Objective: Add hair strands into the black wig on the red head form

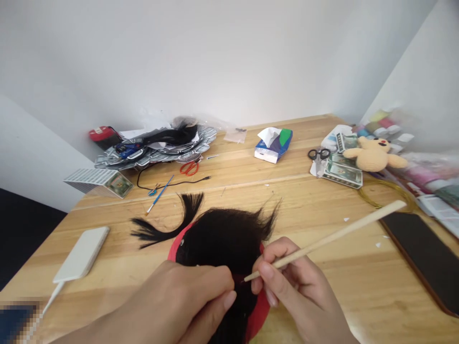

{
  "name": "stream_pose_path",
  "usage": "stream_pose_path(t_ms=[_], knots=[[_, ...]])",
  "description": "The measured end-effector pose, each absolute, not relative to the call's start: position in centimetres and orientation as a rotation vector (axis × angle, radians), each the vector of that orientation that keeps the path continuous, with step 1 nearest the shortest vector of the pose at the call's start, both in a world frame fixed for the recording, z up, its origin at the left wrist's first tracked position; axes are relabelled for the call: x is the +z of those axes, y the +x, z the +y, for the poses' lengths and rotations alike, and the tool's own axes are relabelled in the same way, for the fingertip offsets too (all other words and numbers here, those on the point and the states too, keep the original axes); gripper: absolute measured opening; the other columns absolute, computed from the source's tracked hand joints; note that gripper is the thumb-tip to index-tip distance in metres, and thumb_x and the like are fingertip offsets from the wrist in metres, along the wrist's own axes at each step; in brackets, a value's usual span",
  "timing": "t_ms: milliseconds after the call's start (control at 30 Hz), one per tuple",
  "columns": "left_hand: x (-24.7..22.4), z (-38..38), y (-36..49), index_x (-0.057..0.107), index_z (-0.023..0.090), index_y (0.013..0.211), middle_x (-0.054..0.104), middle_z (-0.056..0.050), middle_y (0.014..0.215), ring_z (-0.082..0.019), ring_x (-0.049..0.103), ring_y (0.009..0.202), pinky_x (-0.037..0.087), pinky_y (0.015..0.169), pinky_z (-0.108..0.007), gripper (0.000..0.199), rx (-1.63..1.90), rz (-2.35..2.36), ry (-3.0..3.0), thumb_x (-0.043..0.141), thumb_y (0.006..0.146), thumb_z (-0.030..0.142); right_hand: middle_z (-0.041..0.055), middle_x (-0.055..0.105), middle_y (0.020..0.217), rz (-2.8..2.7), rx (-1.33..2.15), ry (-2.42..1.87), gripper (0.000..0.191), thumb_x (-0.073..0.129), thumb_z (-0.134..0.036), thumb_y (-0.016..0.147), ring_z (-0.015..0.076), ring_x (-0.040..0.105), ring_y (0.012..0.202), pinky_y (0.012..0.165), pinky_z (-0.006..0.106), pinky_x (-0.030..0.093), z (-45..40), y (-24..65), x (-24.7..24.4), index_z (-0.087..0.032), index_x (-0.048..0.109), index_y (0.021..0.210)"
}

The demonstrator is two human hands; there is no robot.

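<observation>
The right hand (297,279) clamped a wooden stick (333,237) slanting down leftward, its tip at the black hair (222,239) on the red base (260,315), just beside the left hand (201,296), whose fingers pinched together, on what unclear.

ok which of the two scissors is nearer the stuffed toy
The black scissors, just left of the stuffed toy; the orange scissors lie much farther left.
</observation>
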State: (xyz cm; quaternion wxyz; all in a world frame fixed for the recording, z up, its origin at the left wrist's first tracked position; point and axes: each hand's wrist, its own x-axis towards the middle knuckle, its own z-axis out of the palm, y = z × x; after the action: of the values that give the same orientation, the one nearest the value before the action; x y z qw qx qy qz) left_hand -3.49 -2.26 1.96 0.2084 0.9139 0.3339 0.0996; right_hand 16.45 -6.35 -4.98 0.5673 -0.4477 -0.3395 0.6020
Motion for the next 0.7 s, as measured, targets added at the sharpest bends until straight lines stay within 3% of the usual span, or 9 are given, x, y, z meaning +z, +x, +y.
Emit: stream_pose_path(t_ms=[133, 367, 433, 533, 600, 700], knots=[[2.3, -1.8, -2.8, 0.053, 0.026, 0.077, 0.054, 0.010, 0.056, -0.012, 0.060, 0.045, 0.053, 0.058, -0.022, 0.035, -0.005, 0.978, 2.572, 0.036, 0.107, 0.019, -0.0024, 0.071, 0.064, -0.780, 1.440, -1.025, 0.041, 0.083, -0.059, 0.086, 0.0109, 0.052, 0.056, 0.058, 0.026, 0.037, -6.3, 16.4, -5.0, -0.022, 0.068, 0.082], [3.1, -1.8, -0.5, 0.056, 0.026, 0.074, 0.068, 0.004, 0.059, -0.023, 0.070, 0.047, 0.062, 0.067, -0.038, 0.033, -0.403, 1.136, 2.714, 0.039, 0.097, 0.011, -0.0025, 0.070, 0.066, -0.795, 1.457, -0.950, 0.039, 0.082, -0.057, 0.089, 0.0106, 0.052, 0.056, 0.057, 0.024, 0.039, -6.1, 16.5, -5.7, -0.021, 0.068, 0.084], [3.3, -2.0, 0.0, 0.055, 0.025, 0.071, 0.069, 0.002, 0.058, -0.024, 0.069, 0.044, 0.058, 0.058, -0.035, 0.028, -0.473, 1.134, 2.800, 0.045, 0.092, 0.009, -0.0019, 0.069, 0.066, -0.838, 1.466, -0.909, 0.037, 0.079, -0.055, 0.092, 0.0107, 0.051, 0.055, 0.055, 0.024, 0.038, -5.9, 16.6, -6.3, -0.022, 0.067, 0.086], [3.2, -2.5, 0.5, 0.052, 0.024, 0.065, 0.065, 0.002, 0.053, -0.022, 0.063, 0.038, 0.041, 0.042, -0.027, 0.023, -0.460, 1.074, 2.988, 0.057, 0.081, 0.009, -0.0014, 0.068, 0.065, -0.885, 1.458, -0.884, 0.036, 0.075, -0.054, 0.095, 0.0111, 0.049, 0.053, 0.052, 0.023, 0.037, -5.8, 16.5, -7.0, -0.022, 0.064, 0.085], [3.0, -2.8, 0.7, 0.050, 0.024, 0.063, 0.059, 0.003, 0.049, -0.019, 0.057, 0.034, 0.032, 0.039, -0.024, 0.024, -0.340, 1.072, 3.062, 0.059, 0.080, 0.009, -0.0010, 0.068, 0.064, -0.892, 1.445, -0.897, 0.037, 0.075, -0.056, 0.094, 0.0117, 0.049, 0.053, 0.051, 0.024, 0.039, -5.6, 16.4, -7.3, -0.022, 0.064, 0.084], [2.7, -3.4, 1.1, 0.050, 0.024, 0.062, 0.052, 0.004, 0.046, -0.017, 0.050, 0.033, 0.028, 0.040, -0.025, 0.027, -0.210, 1.111, 3.101, 0.055, 0.083, 0.008, -0.0015, 0.066, 0.061, -0.863, 1.458, -0.885, 0.040, 0.076, -0.058, 0.092, 0.0113, 0.050, 0.049, 0.050, 0.023, 0.039, -5.3, 16.3, -7.2, -0.022, 0.063, 0.083]])
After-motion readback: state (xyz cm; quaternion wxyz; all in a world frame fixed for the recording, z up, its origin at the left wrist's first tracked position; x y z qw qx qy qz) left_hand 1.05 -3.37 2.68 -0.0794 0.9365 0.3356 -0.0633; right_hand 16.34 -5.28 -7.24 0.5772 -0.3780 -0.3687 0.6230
